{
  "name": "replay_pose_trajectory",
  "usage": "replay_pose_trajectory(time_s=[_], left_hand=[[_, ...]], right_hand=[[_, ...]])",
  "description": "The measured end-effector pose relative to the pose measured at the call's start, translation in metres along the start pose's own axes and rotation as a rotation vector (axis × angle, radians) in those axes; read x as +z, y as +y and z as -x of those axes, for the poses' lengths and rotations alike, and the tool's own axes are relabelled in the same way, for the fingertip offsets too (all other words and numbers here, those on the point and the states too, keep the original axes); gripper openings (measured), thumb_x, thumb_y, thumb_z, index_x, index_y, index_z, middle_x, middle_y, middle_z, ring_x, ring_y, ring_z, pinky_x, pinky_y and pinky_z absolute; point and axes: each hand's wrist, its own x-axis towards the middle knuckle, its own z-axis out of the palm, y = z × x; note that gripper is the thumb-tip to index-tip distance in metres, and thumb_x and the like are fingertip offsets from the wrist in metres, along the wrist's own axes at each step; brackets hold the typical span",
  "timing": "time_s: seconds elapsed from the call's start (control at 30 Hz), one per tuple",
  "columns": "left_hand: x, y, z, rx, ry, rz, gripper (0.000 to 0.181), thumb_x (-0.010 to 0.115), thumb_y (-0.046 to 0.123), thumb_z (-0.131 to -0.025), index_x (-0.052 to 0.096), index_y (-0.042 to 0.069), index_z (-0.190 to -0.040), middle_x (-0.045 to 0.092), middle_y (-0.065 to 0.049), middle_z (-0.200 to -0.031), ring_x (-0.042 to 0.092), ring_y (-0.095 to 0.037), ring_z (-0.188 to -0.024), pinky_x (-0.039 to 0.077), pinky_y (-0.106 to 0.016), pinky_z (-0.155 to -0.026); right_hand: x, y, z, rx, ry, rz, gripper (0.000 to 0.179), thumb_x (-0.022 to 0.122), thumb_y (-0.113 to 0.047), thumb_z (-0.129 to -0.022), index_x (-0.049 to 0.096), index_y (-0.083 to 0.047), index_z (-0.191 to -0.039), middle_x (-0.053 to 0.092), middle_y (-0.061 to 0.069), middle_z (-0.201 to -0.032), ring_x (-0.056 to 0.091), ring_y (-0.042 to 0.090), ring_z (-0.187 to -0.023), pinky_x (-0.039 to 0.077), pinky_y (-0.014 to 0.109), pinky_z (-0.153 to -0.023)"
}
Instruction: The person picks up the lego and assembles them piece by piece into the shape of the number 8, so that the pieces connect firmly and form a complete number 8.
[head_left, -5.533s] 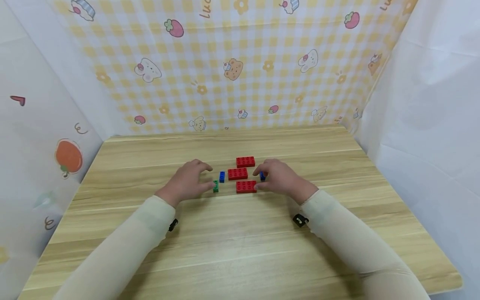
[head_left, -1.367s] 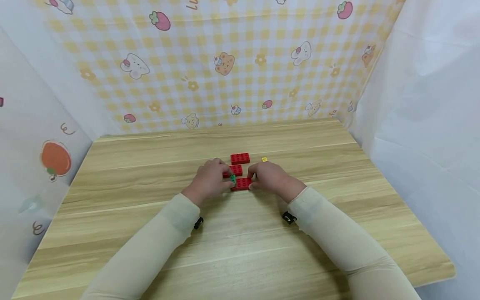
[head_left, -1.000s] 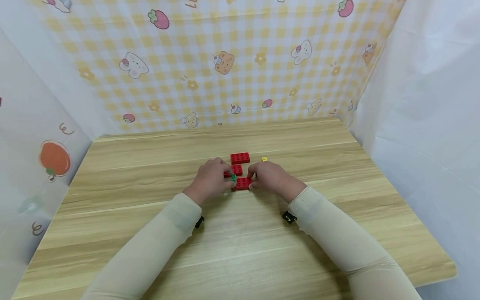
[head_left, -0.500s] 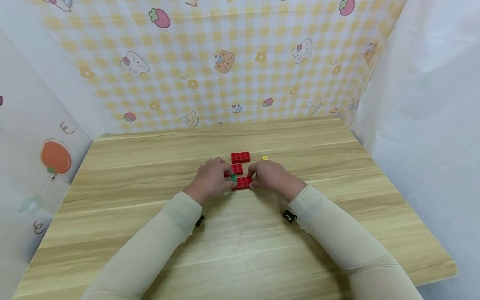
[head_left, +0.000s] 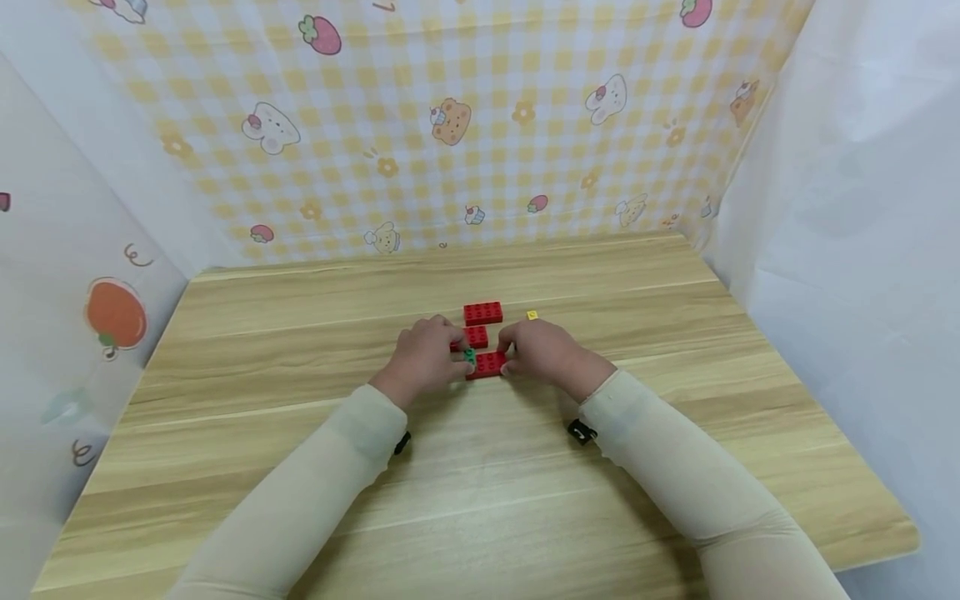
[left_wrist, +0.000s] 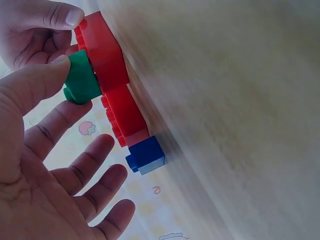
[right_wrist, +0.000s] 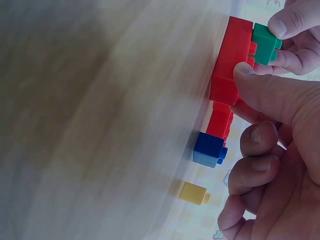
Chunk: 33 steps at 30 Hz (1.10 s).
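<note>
My left hand (head_left: 427,354) pinches a small green brick (left_wrist: 82,77) between thumb and index finger, its other fingers spread. The green brick sits over the left end of the front red brick (head_left: 491,364), stud side up. At that red brick's right end, my right hand (head_left: 551,354) grips it with thumb and index finger, the remaining fingers curled. In the right wrist view, the green brick (right_wrist: 266,44) meets the studs of the red brick (right_wrist: 232,55), slightly tilted in that view. Both blue bricks are hidden by the hands in the head view.
Behind lie a middle red brick (head_left: 477,337), partly covered by the left hand, and a far red brick (head_left: 483,313). One blue brick (left_wrist: 146,156) stands on the left, another blue brick (right_wrist: 208,148) on the right. A yellow brick (head_left: 532,316) lies beyond the right hand.
Earlier the green brick lay on the table by the open left hand; now it is pinched over the red brick's left end. The right hand has taken hold of the red brick. Little moved in the last second.
</note>
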Motion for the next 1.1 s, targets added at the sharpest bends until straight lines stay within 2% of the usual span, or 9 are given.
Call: replay_pose_trajectory(time_s=[0.43,0.7,0.87,1.03,1.1], left_hand=[[0.002,-0.001,0.001,0.0,0.003,0.018,0.027,0.08,0.036,-0.094,0.071,0.019,-0.114,0.057,-0.007,-0.14,0.048,-0.034,-0.131,0.038,-0.055,-0.112],[0.0,0.001,0.0,0.015,-0.002,0.038,0.021,0.08,0.034,-0.094,0.068,0.019,-0.104,0.059,-0.005,-0.132,0.05,-0.032,-0.123,0.04,-0.053,-0.105],[-0.001,0.001,-0.001,0.005,-0.01,0.055,0.021,0.081,0.033,-0.094,0.067,0.02,-0.1,0.059,-0.005,-0.13,0.049,-0.032,-0.122,0.039,-0.053,-0.105],[0.001,-0.001,-0.002,-0.002,-0.016,0.064,0.021,0.081,0.034,-0.094,0.067,0.02,-0.1,0.059,-0.005,-0.13,0.049,-0.032,-0.124,0.039,-0.053,-0.105],[0.002,-0.002,-0.002,-0.001,-0.013,0.058,0.021,0.081,0.035,-0.094,0.068,0.02,-0.101,0.059,-0.005,-0.131,0.049,-0.033,-0.125,0.039,-0.053,-0.105]], right_hand=[[0.0,-0.001,-0.001,0.013,-0.017,0.007,0.017,0.083,-0.025,-0.093,0.074,-0.017,-0.105,0.073,-0.002,-0.094,0.064,0.017,-0.084,0.055,0.038,-0.079],[-0.002,-0.001,0.0,0.023,-0.016,0.006,0.019,0.083,-0.025,-0.093,0.074,-0.017,-0.107,0.073,-0.001,-0.095,0.064,0.018,-0.085,0.055,0.038,-0.08],[-0.005,0.0,0.0,-0.004,-0.013,-0.022,0.018,0.083,-0.022,-0.093,0.074,-0.015,-0.107,0.073,0.001,-0.094,0.063,0.02,-0.085,0.054,0.039,-0.082],[-0.012,0.008,0.001,-0.04,-0.041,-0.064,0.029,0.082,-0.024,-0.094,0.075,-0.014,-0.119,0.072,0.0,-0.101,0.061,0.019,-0.088,0.054,0.038,-0.085],[-0.018,0.013,0.002,-0.039,-0.047,-0.094,0.034,0.081,-0.022,-0.094,0.074,-0.014,-0.126,0.07,0.001,-0.095,0.059,0.018,-0.082,0.053,0.038,-0.081]])
